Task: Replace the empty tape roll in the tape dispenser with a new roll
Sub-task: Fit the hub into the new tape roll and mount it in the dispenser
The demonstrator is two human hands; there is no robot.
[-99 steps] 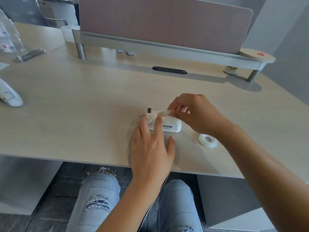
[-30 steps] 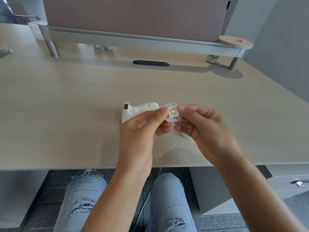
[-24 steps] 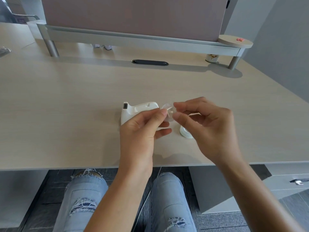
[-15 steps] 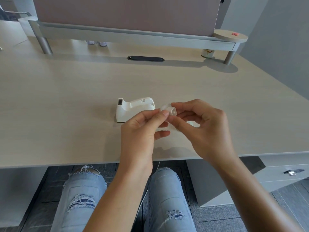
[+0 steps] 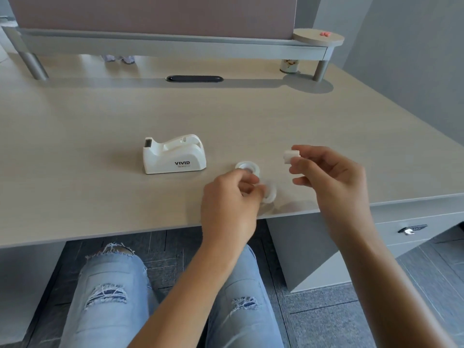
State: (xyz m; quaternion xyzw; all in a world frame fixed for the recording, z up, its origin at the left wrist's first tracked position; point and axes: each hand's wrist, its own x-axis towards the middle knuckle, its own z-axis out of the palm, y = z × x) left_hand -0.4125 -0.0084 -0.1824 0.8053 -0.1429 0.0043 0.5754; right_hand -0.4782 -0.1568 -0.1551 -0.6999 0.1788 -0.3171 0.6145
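A white tape dispenser [image 5: 174,154] marked VIVID stands on the desk with its roll slot bare. Just right of it a clear tape roll [image 5: 247,166] lies flat, partly hidden by my left hand [image 5: 229,207]. That hand pinches a thin, clear, blurred ring [image 5: 270,194], the empty tape core, low over the desk near the front edge. My right hand [image 5: 335,179] is raised further right and grips a small white spindle hub [image 5: 291,155] between thumb and fingers. The two hands are apart.
The light wood desk [image 5: 88,146] has a black cable slot [image 5: 193,78] at the back, under a grey shelf with a divider panel. A small patterned cup [image 5: 288,65] stands by the shelf's right leg. My knees are under the front edge.
The hands held core and hub together at the centre. They have now separated: the left keeps the clear core, the right has drawn the white hub out to the right.
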